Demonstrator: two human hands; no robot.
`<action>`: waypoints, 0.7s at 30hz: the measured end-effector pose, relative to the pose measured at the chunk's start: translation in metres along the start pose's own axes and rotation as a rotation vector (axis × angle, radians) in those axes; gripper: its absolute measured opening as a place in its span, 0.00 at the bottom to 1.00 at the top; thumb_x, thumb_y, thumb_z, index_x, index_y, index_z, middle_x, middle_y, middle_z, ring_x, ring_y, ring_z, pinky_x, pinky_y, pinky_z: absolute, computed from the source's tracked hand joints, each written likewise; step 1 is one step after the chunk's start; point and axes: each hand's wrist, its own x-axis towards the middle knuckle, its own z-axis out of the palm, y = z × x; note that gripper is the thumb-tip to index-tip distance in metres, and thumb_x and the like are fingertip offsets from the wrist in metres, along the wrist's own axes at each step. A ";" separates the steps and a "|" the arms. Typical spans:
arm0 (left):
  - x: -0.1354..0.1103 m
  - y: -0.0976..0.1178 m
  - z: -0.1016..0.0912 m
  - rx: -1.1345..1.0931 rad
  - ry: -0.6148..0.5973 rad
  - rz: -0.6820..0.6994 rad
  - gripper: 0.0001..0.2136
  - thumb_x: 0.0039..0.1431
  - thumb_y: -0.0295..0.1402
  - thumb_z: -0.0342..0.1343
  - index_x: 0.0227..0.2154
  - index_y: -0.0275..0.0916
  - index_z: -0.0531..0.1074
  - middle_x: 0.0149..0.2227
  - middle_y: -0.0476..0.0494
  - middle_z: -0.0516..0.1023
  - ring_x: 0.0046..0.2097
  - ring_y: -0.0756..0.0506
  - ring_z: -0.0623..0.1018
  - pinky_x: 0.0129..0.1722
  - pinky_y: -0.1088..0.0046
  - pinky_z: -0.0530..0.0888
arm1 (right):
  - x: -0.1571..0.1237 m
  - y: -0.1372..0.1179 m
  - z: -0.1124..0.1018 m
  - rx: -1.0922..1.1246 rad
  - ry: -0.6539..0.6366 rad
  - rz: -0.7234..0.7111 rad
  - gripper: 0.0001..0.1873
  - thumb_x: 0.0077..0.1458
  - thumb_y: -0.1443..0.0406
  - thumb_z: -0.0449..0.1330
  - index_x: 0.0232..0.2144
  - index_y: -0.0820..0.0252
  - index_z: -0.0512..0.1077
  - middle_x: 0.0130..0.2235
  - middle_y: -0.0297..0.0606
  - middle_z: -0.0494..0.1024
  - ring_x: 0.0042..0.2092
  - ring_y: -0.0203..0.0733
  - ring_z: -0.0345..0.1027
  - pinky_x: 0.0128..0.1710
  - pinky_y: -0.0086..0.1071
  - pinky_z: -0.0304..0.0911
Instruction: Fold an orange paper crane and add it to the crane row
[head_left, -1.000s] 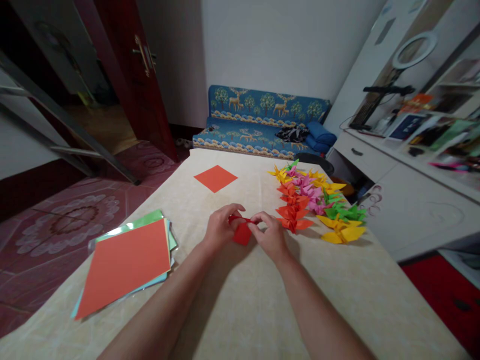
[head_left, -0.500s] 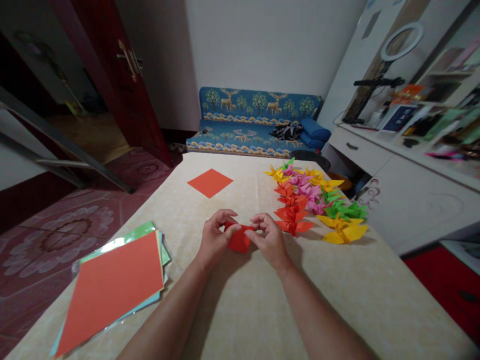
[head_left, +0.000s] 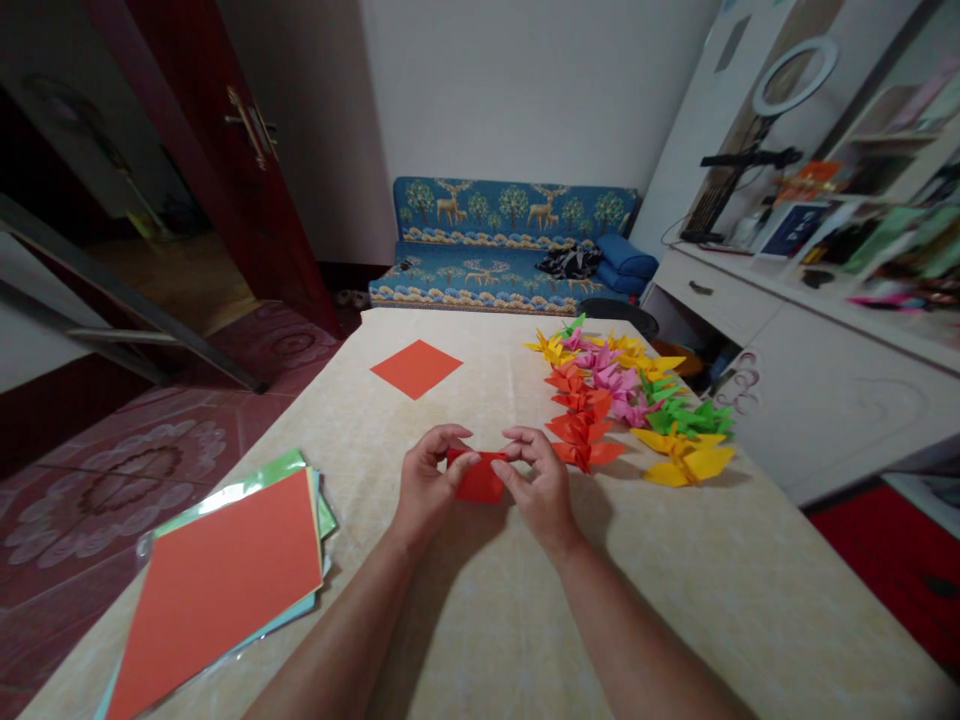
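A small folded piece of red origami paper [head_left: 480, 480] is held up between my two hands, a little above the table. My left hand [head_left: 433, 482] pinches its left edge between thumb and fingers. At the right edge, my right hand [head_left: 536, 482] grips it the same way. Part of the paper's top is covered by my thumbs and fingertips. Beyond my hands lies a flat orange-red square sheet [head_left: 417, 369], turned cornerwise. Just right of my right hand stand red folded paper cranes [head_left: 581, 440] in a row.
Pink [head_left: 613, 378], green [head_left: 697, 418] and yellow cranes [head_left: 684, 458] crowd the table's right side. A stack of coloured paper [head_left: 221, 590] in clear wrapping lies at the left edge. Behind the table [head_left: 495, 630] is a blue patterned sofa [head_left: 487, 262]; a white cabinet [head_left: 832, 390] stands on the right.
The red paper, still between both hands, now faces me more squarely and looks wider and flatter along its top. My hands have barely shifted; the whole view has moved slightly.
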 end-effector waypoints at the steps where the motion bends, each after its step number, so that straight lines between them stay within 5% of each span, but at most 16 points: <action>1: 0.000 0.000 -0.001 0.017 -0.004 0.011 0.11 0.49 0.32 0.63 0.36 0.38 0.72 0.25 0.52 0.72 0.27 0.52 0.70 0.29 0.78 0.67 | 0.000 0.000 0.000 -0.013 -0.009 -0.021 0.13 0.49 0.68 0.62 0.39 0.57 0.68 0.32 0.33 0.73 0.35 0.38 0.69 0.38 0.30 0.64; 5: 0.001 0.000 -0.005 0.072 -0.010 0.041 0.11 0.50 0.32 0.62 0.37 0.37 0.72 0.27 0.51 0.72 0.29 0.51 0.70 0.31 0.78 0.67 | 0.001 0.001 -0.002 -0.019 -0.032 -0.023 0.06 0.48 0.68 0.62 0.32 0.59 0.70 0.31 0.34 0.74 0.34 0.38 0.69 0.36 0.30 0.64; 10: -0.001 -0.002 -0.009 0.076 -0.022 0.047 0.11 0.50 0.31 0.62 0.37 0.38 0.72 0.26 0.52 0.72 0.28 0.52 0.70 0.30 0.78 0.67 | 0.001 0.002 -0.004 0.009 -0.056 0.105 0.05 0.48 0.64 0.63 0.27 0.61 0.72 0.28 0.34 0.74 0.31 0.37 0.67 0.31 0.28 0.62; 21: -0.003 0.004 -0.005 0.070 0.001 0.037 0.10 0.49 0.32 0.63 0.35 0.38 0.74 0.28 0.49 0.74 0.29 0.51 0.71 0.30 0.78 0.68 | 0.000 0.000 -0.004 -0.006 0.025 0.106 0.06 0.46 0.64 0.64 0.24 0.61 0.73 0.25 0.32 0.74 0.30 0.37 0.66 0.33 0.29 0.61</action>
